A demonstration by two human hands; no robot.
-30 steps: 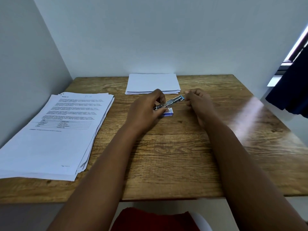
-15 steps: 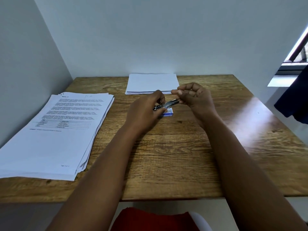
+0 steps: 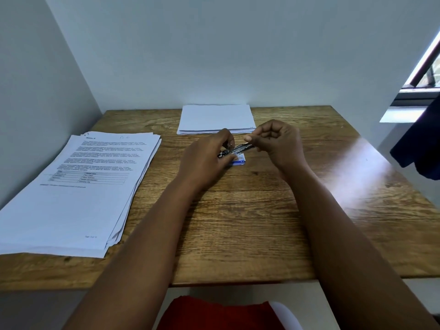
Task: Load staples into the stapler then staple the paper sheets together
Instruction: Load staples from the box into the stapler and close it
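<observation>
A small metal stapler [image 3: 238,148] is held just above the wooden table [image 3: 250,222] near its middle. My left hand [image 3: 207,158] grips its rear end, with the thumb down near a small blue and white staple box [image 3: 238,161] that lies on the table under it. My right hand [image 3: 276,141] is curled over the stapler's front end, thumb and forefinger pinched together above it; what they pinch is too small to make out. A thick pile of printed sheets [image 3: 83,186] lies at the left. A thinner blank pile [image 3: 215,119] lies at the back.
Walls close in the table on the left and at the back. A window and a dark cloth [image 3: 419,144] hang at the right. Red fabric [image 3: 214,315] shows below the table's front edge.
My right hand has lifted and moved left from the stapler's front tip to over its front end, curling up. The left hand and the stapler have stayed in place.
</observation>
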